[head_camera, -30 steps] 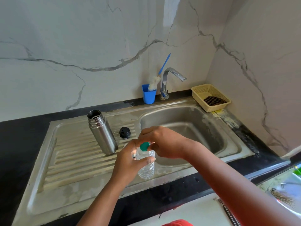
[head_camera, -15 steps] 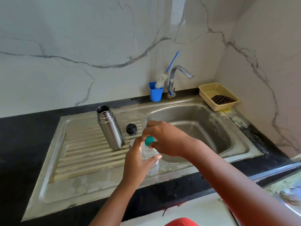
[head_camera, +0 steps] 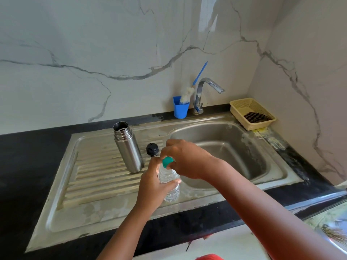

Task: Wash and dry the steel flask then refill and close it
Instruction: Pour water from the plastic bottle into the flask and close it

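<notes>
Steel flask (head_camera: 128, 147) stands open and upright just beyond the left hand (head_camera: 153, 186), which grips the water bottle (head_camera: 169, 182); right hand (head_camera: 185, 159) fingers pinch its green cap (head_camera: 167, 161). Refilling and closing remain; black lid (head_camera: 152, 148) lies beside the flask.

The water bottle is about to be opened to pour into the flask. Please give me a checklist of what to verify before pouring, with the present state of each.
1. Flask stands upright on the drainboard: ok.
2. Flask mouth is open, stopper lies apart beside it: ok.
3. Left hand grips the bottle body: ok.
4. Right hand pinches the green cap: ok.
5. Cap is off the bottle: not ok, it sits on the neck.
6. Flask inside is dry and clean: cannot tell.
</notes>
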